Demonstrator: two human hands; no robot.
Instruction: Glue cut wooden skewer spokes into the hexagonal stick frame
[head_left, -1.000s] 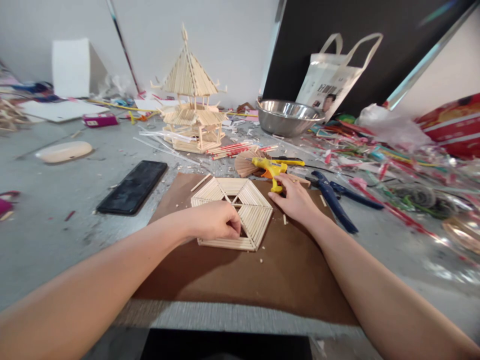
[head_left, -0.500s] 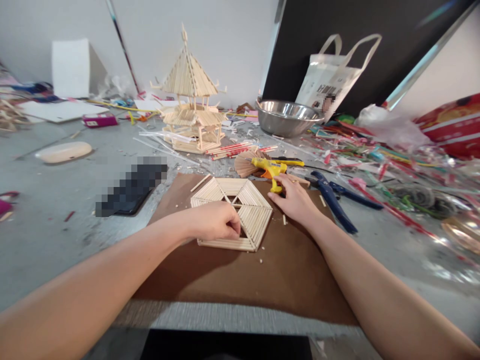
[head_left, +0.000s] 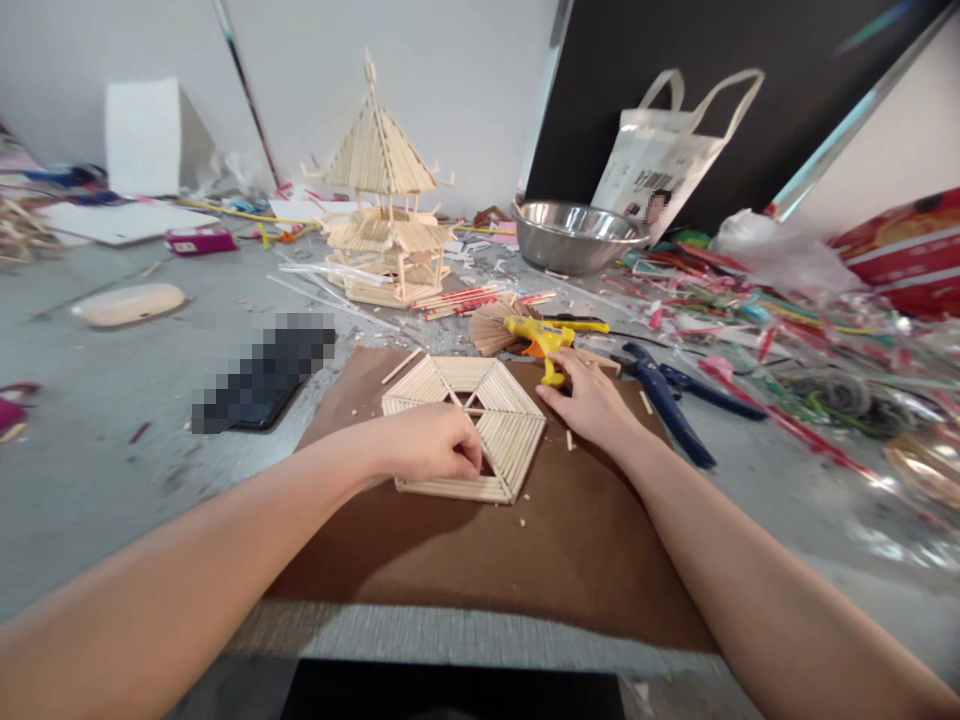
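Observation:
A hexagonal panel of pale wooden sticks (head_left: pixel 513 440) lies on the brown board (head_left: pixel 450 560), with dark gaps near its centre. My left hand (head_left: pixel 435 445) is closed over the panel's lower left part, fingers curled down; whatever they pinch is hidden beneath the hand. To the right, my right hand (head_left: pixel 589 395) has its fingers around the handle of a yellow hot glue gun (head_left: pixel 546 345), which rests at the board's far edge with its nozzle pointing left. One loose stick (head_left: pixel 402 366) lies by the panel's upper left corner.
Behind the board stands a stick pagoda model (head_left: pixel 386 200). A steel bowl (head_left: pixel 577 240) and a tote bag (head_left: pixel 652 165) are further back. Blue-handled pliers (head_left: pixel 675 410) lie right of the board, a dark phone (head_left: pixel 270 385) left. Scraps and plastic strips (head_left: pixel 817 370) litter the right side.

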